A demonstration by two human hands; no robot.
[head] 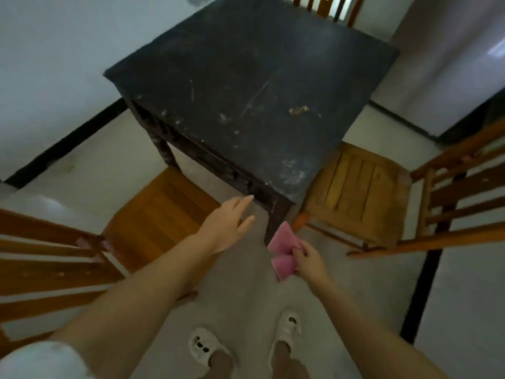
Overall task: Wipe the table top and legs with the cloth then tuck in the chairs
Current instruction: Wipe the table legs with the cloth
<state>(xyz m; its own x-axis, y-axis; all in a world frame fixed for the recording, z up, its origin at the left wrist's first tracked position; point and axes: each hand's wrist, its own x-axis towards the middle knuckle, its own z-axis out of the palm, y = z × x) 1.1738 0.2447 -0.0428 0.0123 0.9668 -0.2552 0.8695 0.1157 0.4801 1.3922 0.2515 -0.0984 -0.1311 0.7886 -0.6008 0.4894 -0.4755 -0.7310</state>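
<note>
A dark, scratched square table (246, 77) stands corner-on in front of me, with pale smears and a small crumb patch on its top. My right hand (308, 257) pinches a folded pink cloth (284, 253) just below the table's near corner, beside the near leg (274, 222). My left hand (226, 222) reaches forward with straight fingers toward the table's near edge and holds nothing. A wooden chair (153, 214) stands pulled out on the left. Another wooden chair (360, 192) stands pulled out on the right. A third chair back (328, 9) shows behind the far side.
Pale tiled floor with black lines surrounds the table. White walls with a dark skirting run along the left and back. A grey cabinet or appliance (464, 77) stands at the right. My feet in white slippers (205, 348) are on the floor below.
</note>
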